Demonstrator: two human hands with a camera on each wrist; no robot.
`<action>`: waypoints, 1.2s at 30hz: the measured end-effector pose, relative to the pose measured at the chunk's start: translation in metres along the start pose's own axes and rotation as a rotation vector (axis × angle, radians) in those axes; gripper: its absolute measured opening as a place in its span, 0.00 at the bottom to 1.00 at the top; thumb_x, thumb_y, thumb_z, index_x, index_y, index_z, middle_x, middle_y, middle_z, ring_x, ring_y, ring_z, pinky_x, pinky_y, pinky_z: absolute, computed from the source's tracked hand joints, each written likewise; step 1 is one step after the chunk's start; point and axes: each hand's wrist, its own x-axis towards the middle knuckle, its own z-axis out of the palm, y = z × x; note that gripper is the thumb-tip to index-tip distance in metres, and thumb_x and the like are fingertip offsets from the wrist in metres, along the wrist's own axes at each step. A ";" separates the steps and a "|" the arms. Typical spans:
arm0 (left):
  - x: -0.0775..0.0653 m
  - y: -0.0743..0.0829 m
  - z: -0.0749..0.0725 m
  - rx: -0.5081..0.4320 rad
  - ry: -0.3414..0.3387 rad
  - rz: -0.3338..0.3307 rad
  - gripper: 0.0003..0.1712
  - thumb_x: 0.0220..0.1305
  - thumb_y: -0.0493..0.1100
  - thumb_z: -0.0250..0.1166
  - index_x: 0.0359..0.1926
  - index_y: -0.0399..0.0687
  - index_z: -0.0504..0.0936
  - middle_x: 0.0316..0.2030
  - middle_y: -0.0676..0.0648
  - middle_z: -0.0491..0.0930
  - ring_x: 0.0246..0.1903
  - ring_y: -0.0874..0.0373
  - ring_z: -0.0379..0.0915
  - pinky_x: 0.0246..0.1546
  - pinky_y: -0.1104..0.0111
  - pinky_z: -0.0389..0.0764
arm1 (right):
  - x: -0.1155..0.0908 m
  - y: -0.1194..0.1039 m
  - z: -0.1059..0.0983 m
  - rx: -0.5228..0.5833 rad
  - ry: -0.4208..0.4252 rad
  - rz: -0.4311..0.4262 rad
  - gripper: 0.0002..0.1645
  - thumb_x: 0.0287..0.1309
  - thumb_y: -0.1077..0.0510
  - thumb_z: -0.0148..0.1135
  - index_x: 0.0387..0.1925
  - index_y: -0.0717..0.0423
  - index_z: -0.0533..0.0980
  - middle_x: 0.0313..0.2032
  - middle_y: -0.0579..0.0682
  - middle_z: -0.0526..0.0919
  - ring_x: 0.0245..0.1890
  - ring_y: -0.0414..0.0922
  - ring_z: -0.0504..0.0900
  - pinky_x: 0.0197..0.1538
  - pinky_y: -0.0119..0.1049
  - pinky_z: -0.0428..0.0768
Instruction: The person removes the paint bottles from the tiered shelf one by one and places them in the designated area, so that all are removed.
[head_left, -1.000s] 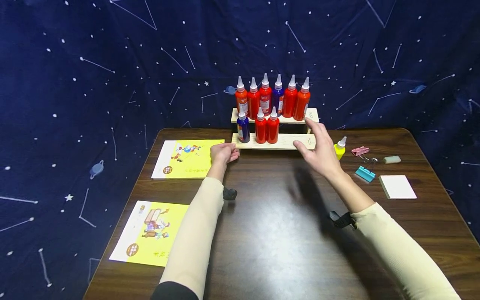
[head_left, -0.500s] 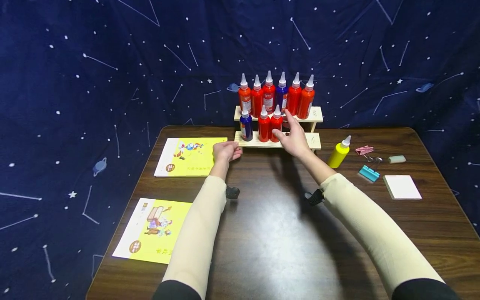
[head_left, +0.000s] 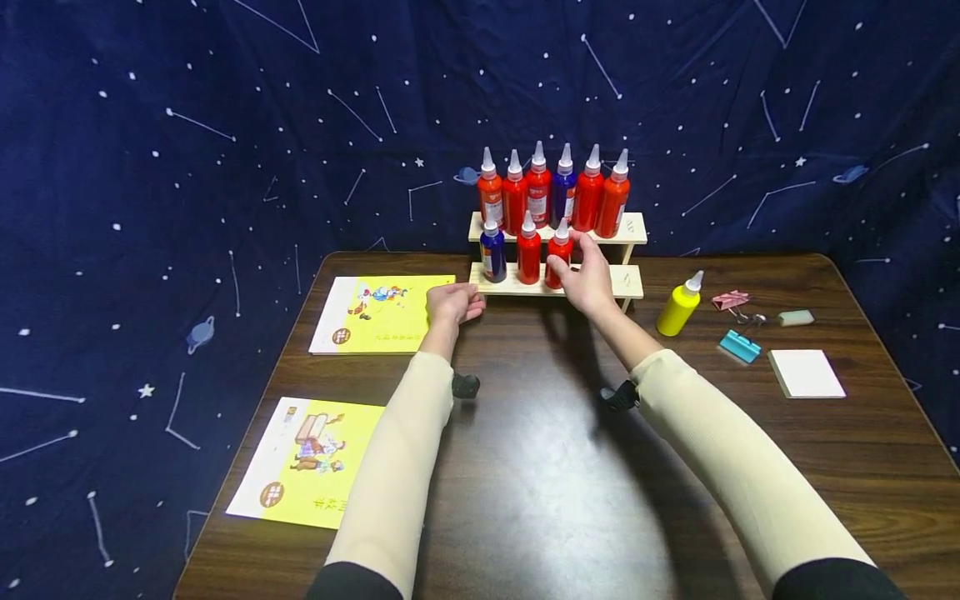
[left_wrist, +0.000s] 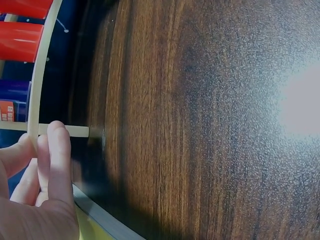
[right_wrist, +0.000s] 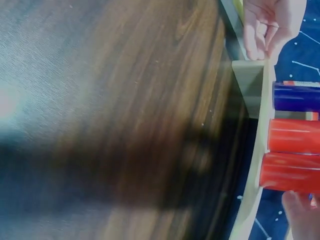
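Observation:
A two-tier wooden rack (head_left: 592,284) holds squeeze bottles with white pointed caps. My left hand (head_left: 454,302) pinches the left end of its lower board, thumb on one face and fingers on the other in the left wrist view. On that tier stand a dark blue bottle (head_left: 493,257), a red bottle (head_left: 528,260) and, at the right, another red bottle (head_left: 557,252). My right hand (head_left: 588,279) grips this last bottle between thumb and fingers from its right side. In the right wrist view the held red bottle (right_wrist: 290,171) sits right at the board's front edge.
Several red and orange bottles (head_left: 588,202) and a blue one (head_left: 563,196) line the upper tier. Right of the rack are a yellow bottle (head_left: 678,308), binder clips (head_left: 740,346), an eraser (head_left: 796,317) and a white pad (head_left: 806,372). Two yellow booklets (head_left: 390,317) lie at left.
My right hand has come left from the rack's right end and taken hold of the red bottle, which has shifted slightly right, away from its neighbour. My left hand has stayed on the rack.

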 end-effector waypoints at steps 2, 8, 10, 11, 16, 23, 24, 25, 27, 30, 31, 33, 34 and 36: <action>-0.001 0.000 0.000 0.003 -0.006 0.002 0.15 0.62 0.37 0.65 0.49 0.34 0.81 0.42 0.34 0.83 0.36 0.50 0.85 0.36 0.64 0.86 | -0.005 0.002 -0.002 0.051 -0.003 0.002 0.28 0.59 0.61 0.64 0.60 0.63 0.68 0.54 0.62 0.76 0.52 0.55 0.79 0.55 0.48 0.80; -0.004 -0.001 -0.002 0.000 -0.009 -0.002 0.16 0.62 0.37 0.65 0.50 0.34 0.80 0.43 0.33 0.83 0.36 0.49 0.85 0.36 0.64 0.86 | -0.035 0.001 -0.018 0.109 0.003 -0.033 0.28 0.57 0.62 0.66 0.59 0.62 0.70 0.53 0.62 0.77 0.52 0.57 0.79 0.55 0.50 0.80; -0.004 -0.001 -0.003 -0.003 -0.010 -0.005 0.16 0.63 0.37 0.65 0.50 0.34 0.80 0.43 0.33 0.83 0.38 0.49 0.84 0.37 0.64 0.86 | -0.048 0.002 -0.028 0.094 0.010 -0.058 0.29 0.57 0.61 0.67 0.59 0.62 0.71 0.53 0.62 0.78 0.51 0.58 0.79 0.54 0.51 0.80; -0.004 -0.001 -0.003 -0.004 -0.013 -0.004 0.16 0.63 0.38 0.65 0.51 0.34 0.80 0.44 0.33 0.82 0.39 0.48 0.84 0.37 0.64 0.86 | -0.056 0.003 -0.034 0.090 0.014 -0.067 0.29 0.57 0.61 0.67 0.60 0.62 0.70 0.53 0.62 0.78 0.51 0.58 0.79 0.54 0.50 0.81; -0.002 0.001 -0.003 -0.006 -0.020 -0.008 0.17 0.63 0.38 0.65 0.51 0.34 0.80 0.44 0.34 0.83 0.39 0.49 0.84 0.38 0.64 0.86 | -0.095 -0.005 -0.071 0.065 0.064 -0.057 0.27 0.57 0.65 0.65 0.58 0.69 0.70 0.51 0.66 0.78 0.48 0.58 0.80 0.53 0.49 0.81; -0.001 0.003 -0.003 -0.013 -0.040 -0.033 0.17 0.63 0.37 0.64 0.51 0.34 0.80 0.44 0.33 0.82 0.37 0.50 0.85 0.38 0.64 0.86 | -0.128 0.033 -0.114 -0.016 0.198 0.014 0.26 0.56 0.67 0.65 0.56 0.71 0.71 0.49 0.66 0.79 0.42 0.35 0.78 0.43 0.14 0.75; -0.001 0.004 -0.003 -0.018 -0.044 -0.035 0.17 0.63 0.37 0.64 0.51 0.34 0.80 0.44 0.33 0.82 0.37 0.50 0.84 0.38 0.64 0.86 | -0.129 0.042 -0.119 -0.025 0.218 0.021 0.26 0.56 0.67 0.65 0.56 0.70 0.71 0.50 0.66 0.79 0.41 0.33 0.77 0.44 0.14 0.76; -0.001 0.004 -0.003 -0.023 -0.046 -0.037 0.17 0.63 0.37 0.64 0.51 0.33 0.80 0.44 0.33 0.82 0.38 0.50 0.84 0.38 0.65 0.86 | -0.130 0.050 -0.124 -0.032 0.236 0.029 0.27 0.56 0.67 0.66 0.57 0.70 0.71 0.50 0.65 0.79 0.42 0.32 0.77 0.45 0.15 0.76; -0.001 0.005 -0.003 -0.032 -0.051 -0.042 0.17 0.63 0.36 0.64 0.51 0.33 0.80 0.44 0.33 0.82 0.38 0.50 0.84 0.38 0.65 0.86 | -0.131 0.065 -0.133 -0.068 0.276 0.050 0.28 0.56 0.65 0.66 0.58 0.67 0.71 0.52 0.64 0.79 0.43 0.32 0.77 0.48 0.19 0.78; -0.001 0.006 -0.003 -0.028 -0.052 -0.048 0.16 0.63 0.36 0.64 0.51 0.33 0.80 0.43 0.34 0.83 0.37 0.51 0.84 0.38 0.65 0.86 | -0.132 0.078 -0.144 -0.138 0.320 0.076 0.29 0.56 0.63 0.67 0.59 0.66 0.70 0.53 0.62 0.78 0.46 0.43 0.80 0.51 0.30 0.81; -0.001 0.005 -0.003 -0.028 -0.054 -0.048 0.16 0.63 0.35 0.64 0.51 0.33 0.80 0.43 0.34 0.82 0.37 0.51 0.84 0.38 0.65 0.86 | -0.132 0.081 -0.146 -0.152 0.329 0.081 0.30 0.57 0.62 0.67 0.59 0.66 0.70 0.53 0.62 0.78 0.47 0.47 0.80 0.52 0.34 0.81; 0.001 0.004 -0.003 -0.024 -0.058 -0.043 0.16 0.63 0.35 0.64 0.51 0.32 0.80 0.44 0.33 0.82 0.37 0.51 0.84 0.39 0.65 0.85 | -0.131 0.085 -0.149 -0.181 0.340 0.089 0.30 0.57 0.61 0.66 0.60 0.66 0.69 0.53 0.62 0.78 0.49 0.54 0.79 0.53 0.39 0.81; 0.001 0.004 -0.003 -0.022 -0.060 -0.039 0.16 0.63 0.35 0.64 0.51 0.32 0.80 0.44 0.33 0.82 0.37 0.51 0.84 0.39 0.65 0.85 | -0.131 0.086 -0.151 -0.187 0.344 0.090 0.30 0.57 0.60 0.66 0.60 0.67 0.69 0.53 0.63 0.78 0.49 0.57 0.78 0.54 0.41 0.80; 0.002 0.002 -0.003 -0.018 -0.062 -0.028 0.16 0.63 0.35 0.64 0.50 0.32 0.80 0.45 0.32 0.81 0.37 0.51 0.84 0.39 0.65 0.85 | -0.130 0.088 -0.152 -0.191 0.344 0.092 0.30 0.58 0.60 0.66 0.60 0.67 0.69 0.53 0.64 0.78 0.50 0.59 0.78 0.55 0.42 0.80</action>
